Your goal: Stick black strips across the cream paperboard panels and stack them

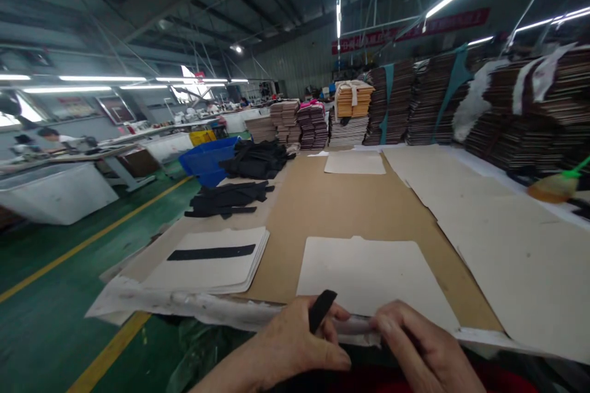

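Observation:
My left hand (290,341) is closed around a black fabric strip (322,311), whose end sticks up between thumb and fingers at the table's front edge. My right hand (421,344) is pinched just to the right, over the same edge; its fingertips hide whatever may be in them. Directly beyond both hands lies a cream sheet (364,264) with a small tab on its far side. To the left rests a stack of similar cream sheets (216,273), with another black strip (212,252) laid flat across the top one.
Piles of black strips (230,198) lie along the table's left side, near a blue bin (207,156). A further cream sheet (354,163) is at the far end of the brown board (350,202). Large pale sheets (516,227) cover the right; tall brown stacks (428,104) stand behind.

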### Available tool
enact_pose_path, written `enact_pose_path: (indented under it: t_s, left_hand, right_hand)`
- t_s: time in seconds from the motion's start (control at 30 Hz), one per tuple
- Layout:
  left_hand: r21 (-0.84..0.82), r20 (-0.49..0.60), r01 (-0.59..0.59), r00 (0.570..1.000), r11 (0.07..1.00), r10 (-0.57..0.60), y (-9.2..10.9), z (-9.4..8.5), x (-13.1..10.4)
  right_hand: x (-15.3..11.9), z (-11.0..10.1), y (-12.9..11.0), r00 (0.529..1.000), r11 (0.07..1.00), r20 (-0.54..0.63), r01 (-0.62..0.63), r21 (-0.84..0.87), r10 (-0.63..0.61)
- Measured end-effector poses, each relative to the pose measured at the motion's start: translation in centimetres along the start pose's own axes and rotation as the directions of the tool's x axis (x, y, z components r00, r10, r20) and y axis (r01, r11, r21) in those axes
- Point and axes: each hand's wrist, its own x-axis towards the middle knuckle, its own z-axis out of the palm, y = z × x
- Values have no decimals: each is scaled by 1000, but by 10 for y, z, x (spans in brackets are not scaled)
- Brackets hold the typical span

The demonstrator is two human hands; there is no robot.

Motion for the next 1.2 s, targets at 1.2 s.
enact_pose_path:
  t_s: [1.2]
  left_hand:
    - [49, 4, -145, 989, 988, 145, -5, -2, 4]
  right_hand:
    - [6, -13, 4, 874, 780, 213, -485, 395, 436]
